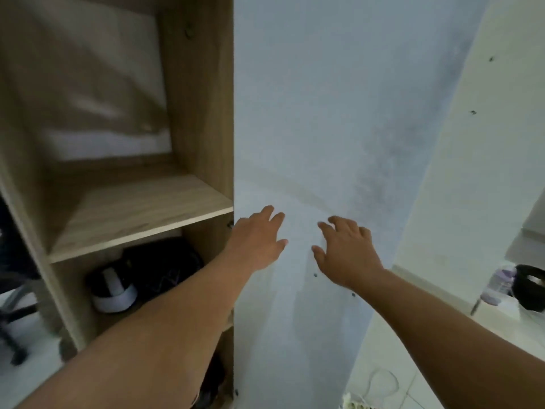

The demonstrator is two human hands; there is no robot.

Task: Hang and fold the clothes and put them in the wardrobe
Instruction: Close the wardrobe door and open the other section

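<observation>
The wooden wardrobe (203,119) stands open on the left, with a bare shelf (138,214) at mid height. Its pale door panel (318,113) fills the middle of the view, swung out toward me. My left hand (259,237) lies flat on the door near its hinged edge, fingers spread. My right hand (345,249) rests on the same panel a little to the right, fingers straight. Neither hand holds anything. No clothes show in the view.
Under the shelf sit a dark bag (165,267) and a black-and-white helmet-like thing (113,290). An office chair base (11,320) is at far left. A white counter (501,317) with a black pot (530,287) is at right. A white cable (380,382) lies on the floor.
</observation>
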